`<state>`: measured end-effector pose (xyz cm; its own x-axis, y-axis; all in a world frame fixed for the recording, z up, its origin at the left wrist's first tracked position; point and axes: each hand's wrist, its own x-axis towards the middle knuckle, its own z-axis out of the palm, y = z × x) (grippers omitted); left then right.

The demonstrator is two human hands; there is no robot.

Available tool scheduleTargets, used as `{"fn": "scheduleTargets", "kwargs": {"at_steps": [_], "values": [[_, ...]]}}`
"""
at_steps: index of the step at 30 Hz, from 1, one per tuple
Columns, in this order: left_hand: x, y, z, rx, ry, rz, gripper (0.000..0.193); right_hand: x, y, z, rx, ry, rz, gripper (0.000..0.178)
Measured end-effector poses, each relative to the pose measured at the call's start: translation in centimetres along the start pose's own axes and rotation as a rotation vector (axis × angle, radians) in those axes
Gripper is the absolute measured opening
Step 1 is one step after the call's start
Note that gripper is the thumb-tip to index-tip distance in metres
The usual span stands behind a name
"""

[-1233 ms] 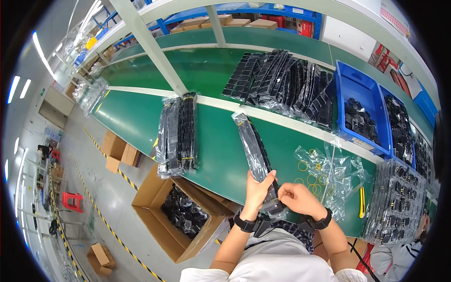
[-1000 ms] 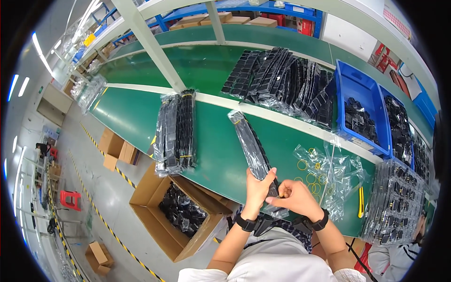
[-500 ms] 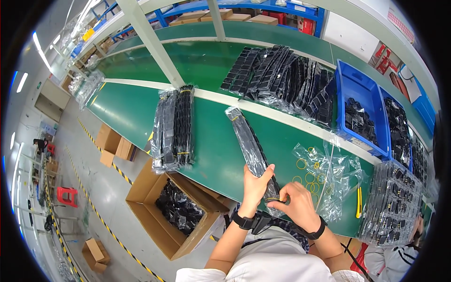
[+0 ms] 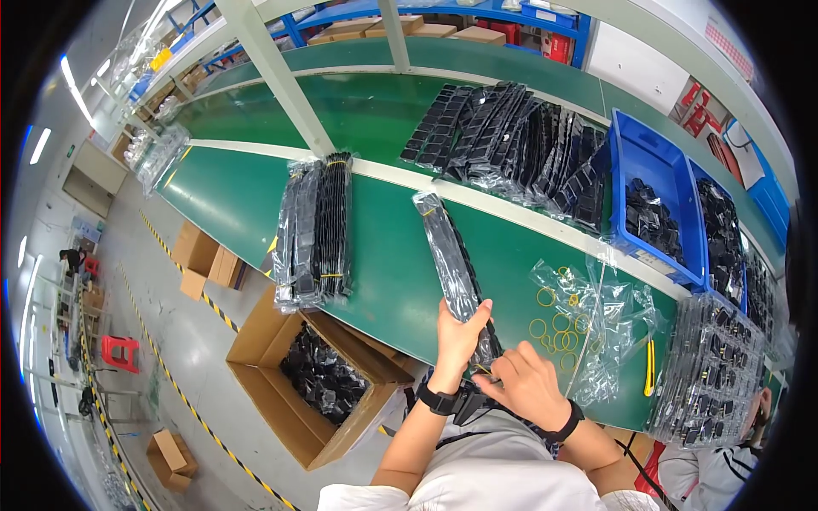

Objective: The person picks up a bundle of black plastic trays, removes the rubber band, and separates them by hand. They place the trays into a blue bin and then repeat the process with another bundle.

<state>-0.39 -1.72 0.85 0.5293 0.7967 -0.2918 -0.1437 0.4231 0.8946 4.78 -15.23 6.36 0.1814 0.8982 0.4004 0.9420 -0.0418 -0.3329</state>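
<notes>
A long bundle of black flat pieces in clear plastic sleeves [image 4: 450, 264] slants across the bench in front of me, with a yellow rubber band around its far end. My left hand [image 4: 460, 335] is wrapped around its lower half, thumb on top. At the near end, the curled fingers of my right hand [image 4: 527, 383] grip a second yellow rubber band [image 4: 483, 370] at the bundle. That hand partly hides the near tip. To the left lie similar banded bundles [image 4: 313, 234], side by side.
Loose rubber bands [image 4: 562, 332] and crumpled clear bags [image 4: 601, 375] lie right of my hands, beside a yellow cutter [image 4: 650, 368]. Blue bins [image 4: 652, 153] and stacked clear trays [image 4: 711, 375] stand farther right. Sleeved strips [image 4: 511, 145] lie behind; an open carton [image 4: 264, 409] sits below left.
My right hand has moved slightly down and left with the rubber band, toward the bundle's near tip. The bundle and my left hand have shifted slightly.
</notes>
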Motion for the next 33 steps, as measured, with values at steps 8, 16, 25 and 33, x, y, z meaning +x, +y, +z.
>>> {"fn": "scheduleTargets", "kwargs": {"at_steps": [8, 16, 25, 33], "values": [[0.1, -0.6, 0.8, 0.043, 0.052, 0.045, 0.034, -0.4, -1.9, 0.5, -0.006, 0.063, 0.255, 0.037], [0.2, -0.7, 1.3, -0.026, 0.060, 0.060, 0.027, -1.5, -1.4, 1.5, 0.074, 0.186, 0.244, 0.033], [-0.1, -0.3, 1.4, -0.016, 0.072, 0.005, 0.026, -1.5, -1.7, 1.5, 0.118, 0.219, 0.233, 0.027], [-0.1, -0.2, 1.0, -0.028, 0.045, -0.003, 0.026, -1.9, -1.2, 1.7, 0.161, 0.171, 0.194, 0.023]]}}
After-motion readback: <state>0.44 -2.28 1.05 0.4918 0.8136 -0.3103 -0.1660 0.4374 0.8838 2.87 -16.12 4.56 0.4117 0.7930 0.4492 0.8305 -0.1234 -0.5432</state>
